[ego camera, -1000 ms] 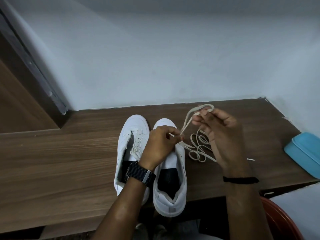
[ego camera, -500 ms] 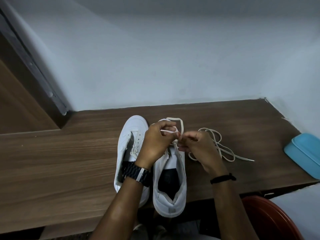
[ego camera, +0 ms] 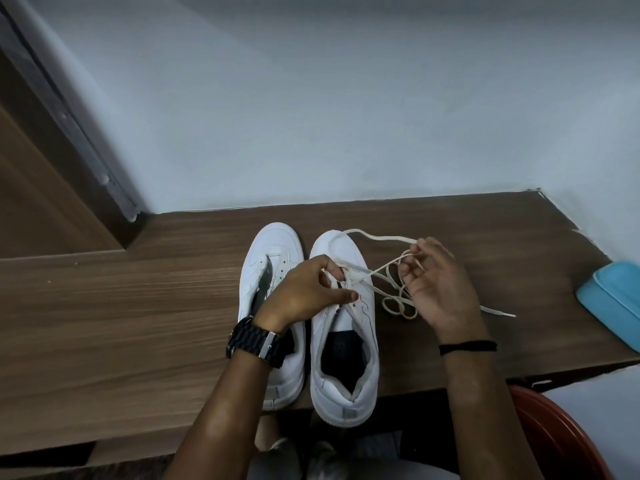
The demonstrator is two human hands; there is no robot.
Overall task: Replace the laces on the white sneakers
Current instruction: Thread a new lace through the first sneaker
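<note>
Two white sneakers stand side by side on the wooden table (ego camera: 121, 323), toes toward the wall. The left sneaker (ego camera: 272, 258) has bare eyelets and no lace. My left hand (ego camera: 308, 292) rests on the right sneaker (ego camera: 346, 344) and grips its eyelet flap and the lace there. A cream lace (ego camera: 381, 237) runs from the eyelets over the toe and out to the right. My right hand (ego camera: 436, 285) pinches this lace just right of the shoe. More of the lace lies in loops (ego camera: 396, 306) on the table under that hand.
A light blue lidded box (ego camera: 613, 299) sits at the table's right edge. A red-brown round stool or tub (ego camera: 561, 434) stands below the table's front right. The grey wall rises behind the shoes, and a wooden door frame (ego camera: 65, 133) stands at left.
My right hand has moved from the eyelets out to the right, drawing the lace through. A second before, it was holding the lace up higher. My left hand stayed on the right sneaker.
</note>
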